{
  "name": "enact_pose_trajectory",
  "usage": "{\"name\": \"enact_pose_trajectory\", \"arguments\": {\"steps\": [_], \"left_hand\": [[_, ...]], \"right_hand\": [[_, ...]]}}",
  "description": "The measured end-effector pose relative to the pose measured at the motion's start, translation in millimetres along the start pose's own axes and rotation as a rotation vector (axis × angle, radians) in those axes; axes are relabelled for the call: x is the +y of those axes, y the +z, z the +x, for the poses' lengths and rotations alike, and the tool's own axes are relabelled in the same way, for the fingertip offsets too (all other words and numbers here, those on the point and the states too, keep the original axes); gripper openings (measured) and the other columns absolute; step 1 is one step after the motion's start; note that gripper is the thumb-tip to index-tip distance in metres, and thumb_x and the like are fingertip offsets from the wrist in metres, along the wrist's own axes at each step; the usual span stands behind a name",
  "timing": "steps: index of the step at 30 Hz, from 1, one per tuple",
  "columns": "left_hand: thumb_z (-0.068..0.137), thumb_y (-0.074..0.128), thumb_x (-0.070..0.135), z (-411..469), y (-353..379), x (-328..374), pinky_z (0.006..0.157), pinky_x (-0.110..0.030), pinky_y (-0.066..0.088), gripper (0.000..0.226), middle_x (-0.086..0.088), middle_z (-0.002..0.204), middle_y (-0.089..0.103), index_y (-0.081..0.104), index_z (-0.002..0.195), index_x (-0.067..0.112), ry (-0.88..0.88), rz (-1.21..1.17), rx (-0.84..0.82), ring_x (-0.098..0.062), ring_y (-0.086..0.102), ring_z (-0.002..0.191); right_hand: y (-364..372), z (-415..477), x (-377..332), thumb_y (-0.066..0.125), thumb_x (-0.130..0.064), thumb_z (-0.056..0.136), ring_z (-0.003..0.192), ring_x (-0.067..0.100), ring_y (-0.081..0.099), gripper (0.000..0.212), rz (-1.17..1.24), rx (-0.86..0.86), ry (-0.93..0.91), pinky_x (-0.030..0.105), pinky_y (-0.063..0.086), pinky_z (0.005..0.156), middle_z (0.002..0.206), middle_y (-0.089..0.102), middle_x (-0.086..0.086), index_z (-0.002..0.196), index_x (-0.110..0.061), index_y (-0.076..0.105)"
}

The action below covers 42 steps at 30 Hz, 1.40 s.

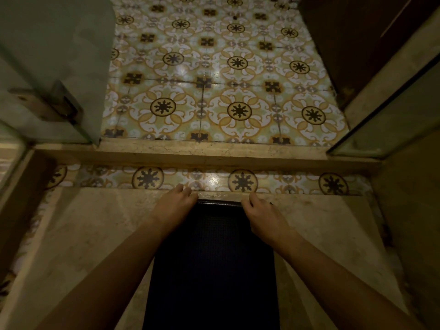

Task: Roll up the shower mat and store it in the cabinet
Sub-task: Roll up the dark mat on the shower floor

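A dark blue, fine-textured shower mat (212,263) lies flat on the beige stone shower floor, running from the bottom edge of the view up to the step. My left hand (175,204) rests on its far left corner and my right hand (260,214) on its far right corner. Both hands have their fingers curled over the mat's far edge (220,203), which looks slightly lifted or turned. Whether the fingers fully grip the edge is hard to tell in the dim light. No cabinet can be clearly made out.
A raised stone threshold (214,154) crosses the view ahead, with patterned tiles (214,79) beyond it. A glass door with a metal hinge (47,106) stands at the left and a glass panel (392,120) at the right. Dark wood (357,44) fills the upper right.
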<state>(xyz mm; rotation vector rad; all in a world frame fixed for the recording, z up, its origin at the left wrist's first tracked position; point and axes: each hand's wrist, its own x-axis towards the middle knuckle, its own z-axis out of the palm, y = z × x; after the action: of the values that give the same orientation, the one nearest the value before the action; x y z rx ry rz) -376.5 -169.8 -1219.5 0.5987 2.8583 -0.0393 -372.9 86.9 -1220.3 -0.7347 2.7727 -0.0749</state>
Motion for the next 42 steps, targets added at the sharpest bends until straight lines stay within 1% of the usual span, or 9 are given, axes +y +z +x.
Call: {"name": "enact_pose_trajectory", "arguments": {"steps": [4,10,15,19,29,31,36,40,42], "left_hand": [[0.087,0.056,0.013,-4,0,-2,0.087,-0.038,0.047,0.032,-0.012,0.120,0.057,0.052,0.118,0.009,-0.015,0.028,-0.074,-0.029,0.046,0.113],[0.088,0.057,0.014,-8,-2,6,0.087,-0.040,0.049,0.036,-0.012,0.126,0.053,0.048,0.123,0.010,-0.043,0.005,-0.082,-0.030,0.044,0.118],[0.088,0.059,0.018,-8,-6,10,0.091,-0.042,0.047,0.035,-0.013,0.125,0.054,0.051,0.120,0.010,-0.053,0.012,-0.142,-0.033,0.044,0.118],[0.088,0.057,0.015,-5,-10,9,0.084,-0.041,0.047,0.031,-0.013,0.116,0.061,0.048,0.118,0.010,-0.058,0.008,-0.130,-0.033,0.047,0.114],[0.086,0.058,0.013,-24,-3,7,0.085,-0.040,0.047,0.037,-0.012,0.115,0.060,0.048,0.122,0.010,-0.012,0.003,-0.119,-0.031,0.049,0.112],[0.086,0.057,0.010,-26,-4,9,0.080,-0.041,0.047,0.038,-0.013,0.112,0.061,0.046,0.122,0.009,-0.020,-0.018,-0.084,-0.032,0.049,0.110],[0.087,0.060,0.015,-33,2,11,0.081,-0.036,0.046,0.035,-0.009,0.113,0.059,0.052,0.121,0.015,-0.032,-0.096,-0.027,-0.027,0.052,0.107],[0.082,0.064,0.020,-39,6,4,0.081,-0.032,0.051,0.032,-0.004,0.115,0.059,0.062,0.115,0.019,-0.023,-0.230,-0.036,-0.022,0.058,0.100],[0.083,0.062,0.017,-38,4,3,0.075,-0.031,0.048,0.026,-0.006,0.108,0.063,0.059,0.109,0.017,-0.037,-0.217,-0.050,-0.023,0.059,0.096]], "right_hand": [[0,-2,2,0.064,0.004,0.082,0.077,0.027,0.061,0.032,-0.010,0.004,-0.015,0.035,0.049,0.058,0.107,0.054,0.016,0.111,-0.002,0.052],[-2,-5,-10,0.067,0.003,0.080,0.069,0.027,0.061,0.024,-0.042,0.013,-0.034,0.037,0.047,0.051,0.096,0.057,0.013,0.100,-0.004,0.057],[5,-13,-1,0.059,-0.008,0.087,0.095,0.025,0.055,0.029,0.050,0.034,-0.017,0.036,0.051,0.070,0.117,0.052,0.010,0.115,-0.008,0.056],[0,-5,0,0.062,-0.003,0.080,0.095,0.027,0.053,0.028,-0.032,0.024,-0.032,0.036,0.045,0.077,0.104,0.061,0.011,0.107,-0.008,0.057],[-6,-18,5,0.061,-0.006,0.080,0.089,0.029,0.058,0.024,0.132,0.010,-0.057,0.033,0.048,0.069,0.110,0.054,0.010,0.104,-0.008,0.059],[-5,-22,4,0.064,-0.006,0.080,0.090,0.030,0.059,0.028,0.159,-0.003,-0.025,0.034,0.049,0.069,0.115,0.053,0.009,0.107,-0.009,0.056],[-3,-25,-7,0.066,-0.011,0.080,0.089,0.028,0.060,0.047,0.083,-0.034,0.048,0.038,0.051,0.071,0.108,0.056,0.008,0.122,-0.017,0.047],[-6,-29,-2,0.063,-0.012,0.079,0.091,0.027,0.058,0.034,0.132,-0.023,0.007,0.039,0.052,0.074,0.107,0.057,0.007,0.112,-0.013,0.055],[-8,-31,2,0.063,-0.011,0.080,0.091,0.027,0.059,0.032,0.174,-0.033,-0.012,0.039,0.053,0.077,0.110,0.056,0.008,0.111,-0.012,0.057]]}}
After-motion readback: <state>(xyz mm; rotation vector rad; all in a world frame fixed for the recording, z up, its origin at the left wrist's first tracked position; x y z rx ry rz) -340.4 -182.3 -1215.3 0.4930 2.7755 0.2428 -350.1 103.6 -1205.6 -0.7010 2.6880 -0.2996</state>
